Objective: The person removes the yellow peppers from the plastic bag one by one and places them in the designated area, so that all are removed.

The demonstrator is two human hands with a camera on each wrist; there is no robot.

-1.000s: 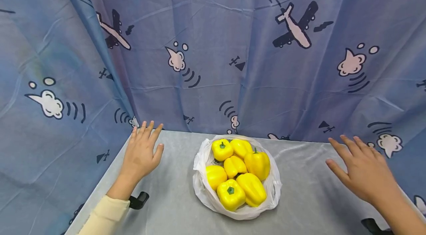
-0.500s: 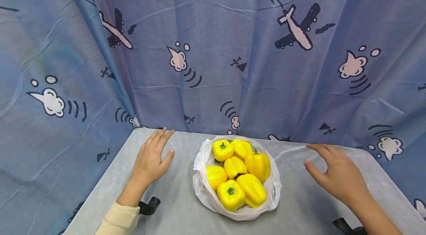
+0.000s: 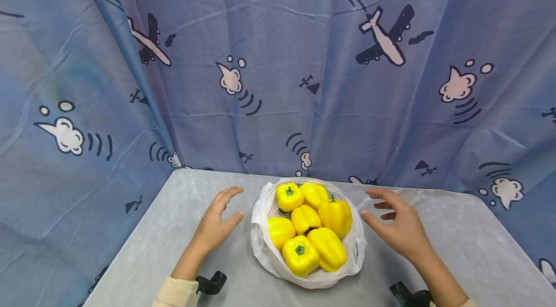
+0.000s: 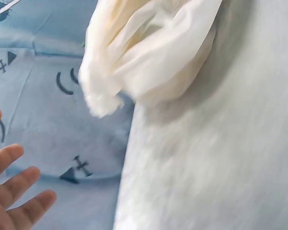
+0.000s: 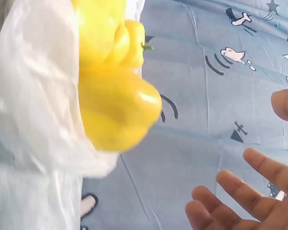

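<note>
A white plastic bag (image 3: 264, 252) stands on the table with its mouth wide, filled with several yellow bell peppers (image 3: 300, 255). On its left side hovers my left hand (image 3: 217, 225), fingers extended and apart from the bag. My right hand (image 3: 401, 227) is close to the bag's right rim, fingers loosely bent, thumb toward the bag; nothing is in it. In the left wrist view the bag's outer wall (image 4: 158, 62) shows, with the fingers (image 4: 21, 189) away from it. The right wrist view has a large pepper (image 5: 117, 108) bulging over the bag's rim, clear of the fingers (image 5: 245, 191).
The grey-covered table (image 3: 173, 215) extends to both sides of the bag. Behind and to the left hangs a blue curtain (image 3: 278, 80) printed with planes and clouds, meeting the table's back edge. Black wrist mounts (image 3: 211, 283) sit below both hands.
Both hands have moved inward from the table's sides toward the bag, the right hand travelling farther. The bag and peppers have stayed in place.
</note>
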